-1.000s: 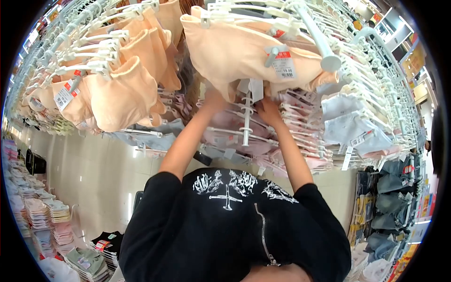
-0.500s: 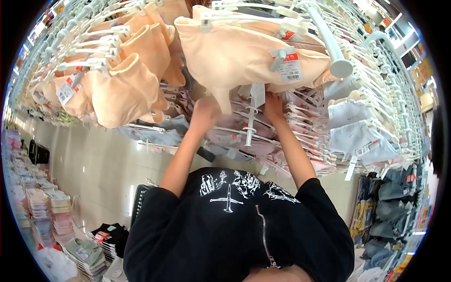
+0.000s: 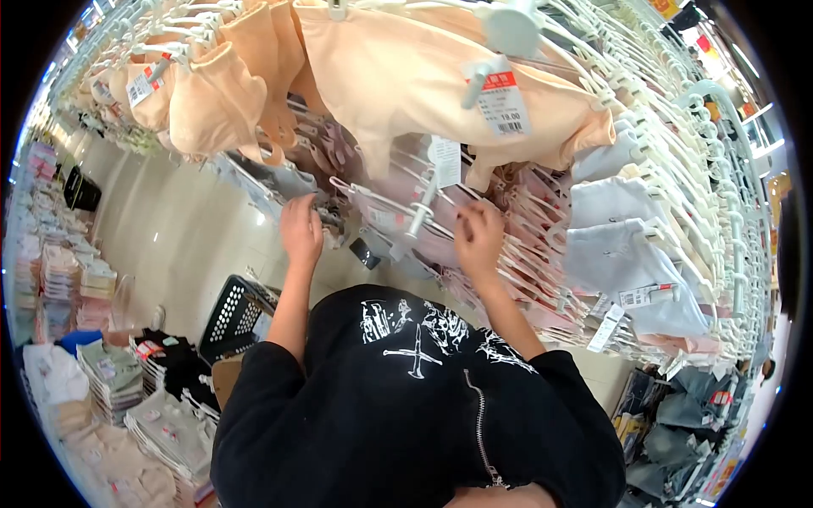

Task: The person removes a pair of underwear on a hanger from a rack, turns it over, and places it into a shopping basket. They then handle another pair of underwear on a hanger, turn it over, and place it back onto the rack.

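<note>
My left hand (image 3: 302, 230) is in the air beside the grey-blue garments on hangers, its fingers loosely stretched and nothing visible in them. In front of the pink garments (image 3: 440, 237) on white hangers is my right hand (image 3: 480, 241), its fingers bent but apart, with no object seen in it. A metal display hook (image 3: 421, 207) with a white price card (image 3: 445, 161) sticks out between the two hands. Above them hangs a peach garment (image 3: 398, 76) with a red-and-white price tag (image 3: 501, 97).
Pale blue garments (image 3: 627, 254) hang on the right, and more peach garments (image 3: 216, 97) at upper left. A black perforated basket (image 3: 230, 317) stands beside my left arm. Folded clothes (image 3: 110, 368) lie in stacks at lower left. A dark phone-like object (image 3: 364, 253) shows below the rack.
Both hands have come down and back from under the peach garment, the left one also moving left. The view has shifted, and the rack sits higher at the left.
</note>
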### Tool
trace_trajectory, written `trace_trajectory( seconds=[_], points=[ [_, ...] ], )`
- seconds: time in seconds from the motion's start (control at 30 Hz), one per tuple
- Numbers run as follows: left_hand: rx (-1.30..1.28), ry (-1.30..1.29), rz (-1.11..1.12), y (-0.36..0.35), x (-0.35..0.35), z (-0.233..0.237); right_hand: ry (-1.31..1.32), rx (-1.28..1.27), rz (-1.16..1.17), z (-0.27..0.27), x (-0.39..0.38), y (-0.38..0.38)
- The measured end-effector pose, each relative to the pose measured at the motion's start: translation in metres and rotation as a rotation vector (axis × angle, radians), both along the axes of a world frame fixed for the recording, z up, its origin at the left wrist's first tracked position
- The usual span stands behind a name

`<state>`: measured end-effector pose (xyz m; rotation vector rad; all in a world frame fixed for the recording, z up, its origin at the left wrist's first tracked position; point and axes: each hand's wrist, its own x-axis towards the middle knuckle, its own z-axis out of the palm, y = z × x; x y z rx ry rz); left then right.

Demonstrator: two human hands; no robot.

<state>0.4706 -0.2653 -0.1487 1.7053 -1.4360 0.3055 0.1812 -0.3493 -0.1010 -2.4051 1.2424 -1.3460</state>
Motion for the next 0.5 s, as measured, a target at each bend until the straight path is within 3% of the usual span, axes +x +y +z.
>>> trace_trajectory(
  seconds=[0.2, 0.4, 0.43, 0.5],
  points=[
    [0.279, 0.103, -0.099, 0.029, -0.082, -0.022, -0.051, 0.359, 0.359, -0.021, -0.04, 0.072],
    [0.441, -0.104, -0.248, 0.098, -0.145, -0.016, -0.101, 0.65, 0.475, -0.05, -0.07, 0.085],
    [0.465, -0.086, -0.207, 0.114, -0.149, -0.011, -0.042, 0.839, 0.536, -0.043, -0.07, 0.087],
    [0.497, -0.049, -0.093, 0.146, -0.15, -0.003, 0.017, 0.932, 0.684, -0.063, -0.068, 0.093]
  ],
)
